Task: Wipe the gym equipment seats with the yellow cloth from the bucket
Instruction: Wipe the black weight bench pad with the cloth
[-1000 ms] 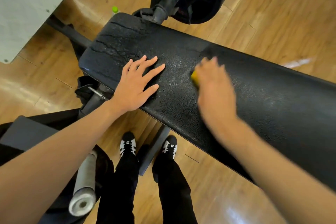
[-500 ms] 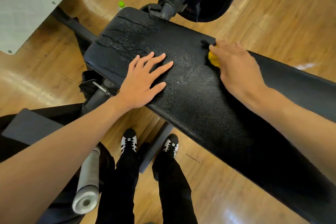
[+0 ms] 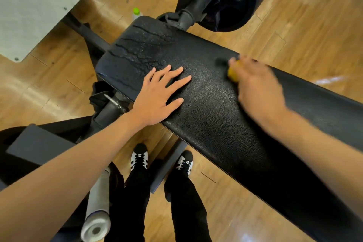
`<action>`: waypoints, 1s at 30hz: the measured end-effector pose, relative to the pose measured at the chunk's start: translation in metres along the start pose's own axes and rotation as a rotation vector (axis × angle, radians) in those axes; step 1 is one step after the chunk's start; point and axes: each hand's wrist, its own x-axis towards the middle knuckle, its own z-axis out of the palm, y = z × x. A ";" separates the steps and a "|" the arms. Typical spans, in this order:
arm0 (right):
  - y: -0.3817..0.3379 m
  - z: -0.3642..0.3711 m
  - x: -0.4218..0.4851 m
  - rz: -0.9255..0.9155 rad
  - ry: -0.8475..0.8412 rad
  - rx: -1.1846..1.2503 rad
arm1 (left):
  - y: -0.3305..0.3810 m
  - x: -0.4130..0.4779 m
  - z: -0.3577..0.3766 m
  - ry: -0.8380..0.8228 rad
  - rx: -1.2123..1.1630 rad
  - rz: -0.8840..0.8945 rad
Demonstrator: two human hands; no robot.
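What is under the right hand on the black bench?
A bit of yellow cloth shows beneath the right hand, on the black textured bench pad. The hand hides the rest.

Two hands show, a left hand [image 3: 157,96] and a right hand [image 3: 259,92]; one cloth [image 3: 233,73], one bench [image 3: 216,124], two shoes [image 3: 139,158] [image 3: 184,162], one roller [image 3: 97,216] and one bottle [image 3: 136,12].

Head camera looks steeply down, close above the bench [image 3: 216,124].

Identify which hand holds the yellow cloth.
The right hand, holding the yellow cloth on the black seat; the left hand lies flat, fingers spread.
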 end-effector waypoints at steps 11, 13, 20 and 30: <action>-0.100 0.013 -0.069 -0.307 -0.098 0.213 | 0.000 -0.002 -0.001 0.015 -0.018 0.007; -0.075 0.017 -0.051 -0.303 -0.048 0.185 | -0.003 0.000 -0.001 0.003 -0.042 0.009; -0.033 0.011 0.022 0.134 -0.019 0.165 | -0.012 0.005 -0.011 0.043 -0.147 -0.033; -0.057 0.010 0.006 0.205 -0.006 0.195 | -0.088 0.000 -0.016 -0.019 0.008 -0.214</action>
